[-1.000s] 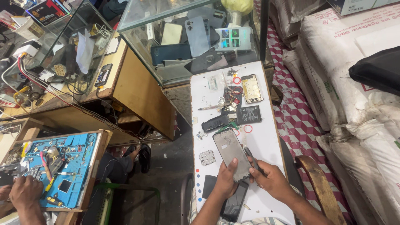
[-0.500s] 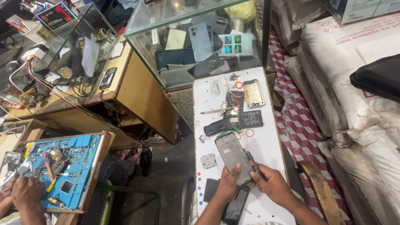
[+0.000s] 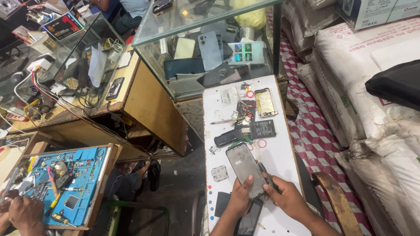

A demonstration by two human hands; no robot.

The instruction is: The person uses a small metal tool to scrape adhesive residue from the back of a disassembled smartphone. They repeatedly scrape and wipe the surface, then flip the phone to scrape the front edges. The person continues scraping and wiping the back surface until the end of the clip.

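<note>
My left hand (image 3: 239, 199) grips the lower end of an opened grey phone body (image 3: 245, 168), held tilted above a white work board (image 3: 280, 153). My right hand (image 3: 286, 199) holds a thin dark tool (image 3: 266, 172) whose tip rests at the phone's right edge. A black phone (image 3: 248, 220) lies face up under my left wrist. Farther up the board lie a black battery (image 3: 262, 129), a gold phone frame (image 3: 265, 102), a dark rectangular part (image 3: 227, 137), a small metal shield (image 3: 220, 173) and loose small parts.
A glass display case (image 3: 210, 48) with phones stands beyond the board. White sacks (image 3: 376, 109) pile up on the right, beside a wooden chair edge (image 3: 337, 203). At lower left another person's hand (image 3: 24, 214) works at a blue repair mat (image 3: 65, 183).
The view has tilted slightly, so the board and hands sit a little higher in frame. The phone body and tool stay in my hands in much the same pose.
</note>
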